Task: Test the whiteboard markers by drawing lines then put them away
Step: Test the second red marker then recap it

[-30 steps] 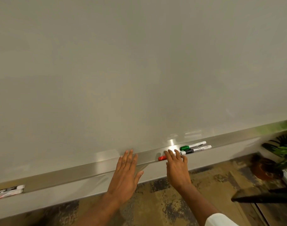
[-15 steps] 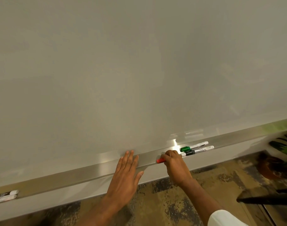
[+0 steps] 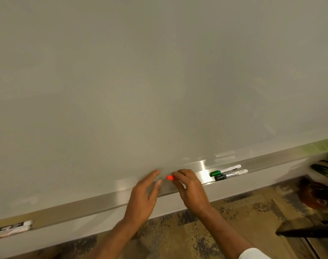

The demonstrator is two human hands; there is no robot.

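Pinched in the curled fingers of the right hand (image 3: 191,189), the red marker (image 3: 169,177) shows only its cap end, which pokes out leftward over the tray (image 3: 66,212). The rest of it is hidden under the fingers, and whether it touches the tray cannot be told.

At the tray's far left end lie two pale items (image 3: 12,228) with dark markings, too blurred to name. Toward the middle, the left hand (image 3: 142,195) reaches over the tray's front edge with loose, parted fingers and holds nothing. Its thumb tip sits just left of the red cap with a small gap between them, and its fingertips are close to the bottom of the whiteboard (image 3: 159,71). The right hand is just right of it.

Further right on the tray, apart from both hands, lie the green marker (image 3: 224,170) and the black marker (image 3: 230,175). They are side by side with caps to the left, the green one nearer the board. Past the tray's right end, a plant (image 3: 325,169) stands on the patterned carpet (image 3: 178,236).
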